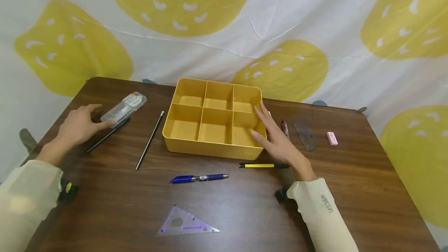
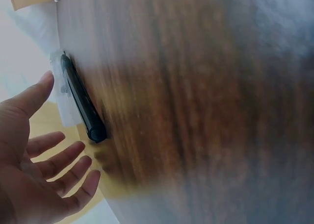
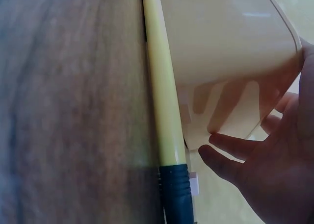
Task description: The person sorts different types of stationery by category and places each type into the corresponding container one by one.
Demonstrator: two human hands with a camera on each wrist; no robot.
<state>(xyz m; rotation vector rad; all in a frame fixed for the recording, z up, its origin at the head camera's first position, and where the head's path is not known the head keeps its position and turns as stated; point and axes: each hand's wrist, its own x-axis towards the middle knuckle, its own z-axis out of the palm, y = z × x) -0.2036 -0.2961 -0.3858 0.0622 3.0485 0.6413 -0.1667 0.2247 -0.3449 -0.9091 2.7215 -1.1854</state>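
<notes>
My left hand (image 1: 77, 125) is held just left of a clear plastic case (image 1: 122, 109), thumb and fingers spread apart. Beside that case lies a black pen (image 2: 83, 99), and in the left wrist view the palm is bare. A yellow box (image 1: 213, 149) with several compartments stands at the middle back of the table. At its right side is my right hand (image 1: 280, 143), fingers extended along the outer wall and thumb over the rim. Whether every fingertip touches the wall, I cannot tell. In front of this hand lies a yellow and black pen (image 3: 164, 87).
A thin silver-tipped stick (image 1: 150, 139) lies left of the box. Closer to me are a blue pen (image 1: 210, 177) and a clear purple set square (image 1: 166, 228). On the right lie a dark red pen (image 1: 285, 128), a clear protractor (image 1: 306, 136) and a pink eraser (image 1: 331, 138).
</notes>
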